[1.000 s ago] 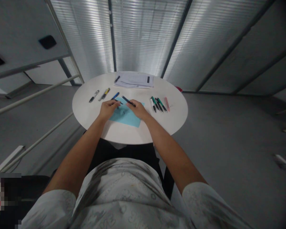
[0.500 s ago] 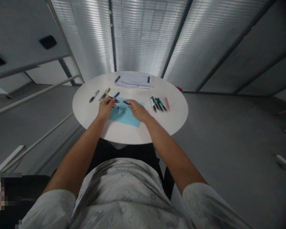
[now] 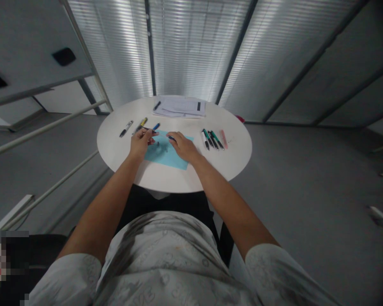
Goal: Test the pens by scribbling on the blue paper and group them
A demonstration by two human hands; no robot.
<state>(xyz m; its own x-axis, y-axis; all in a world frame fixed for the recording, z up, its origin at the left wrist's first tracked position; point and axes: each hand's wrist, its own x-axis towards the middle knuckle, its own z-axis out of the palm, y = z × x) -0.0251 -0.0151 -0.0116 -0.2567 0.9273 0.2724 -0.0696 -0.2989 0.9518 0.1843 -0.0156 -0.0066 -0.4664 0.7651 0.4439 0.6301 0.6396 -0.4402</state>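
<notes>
- Left hand (image 3: 141, 143): fingertips pinched on a thin dark piece (image 3: 149, 129), above the left edge of the blue sheet (image 3: 170, 158).
- Right hand (image 3: 183, 147): fingers curled around a dark pen barrel (image 3: 171, 138), mostly hidden, over the sheet's right part.
- Hands apart.
- Blue pen (image 3: 156, 126) just beyond the sheet; green-and-black pens (image 3: 216, 139) to the right, on the white table (image 3: 175, 183).

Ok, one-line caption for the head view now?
Left hand and right hand holding slim dark pieces at a blue sheet on a white table, pens on both sides.
</notes>
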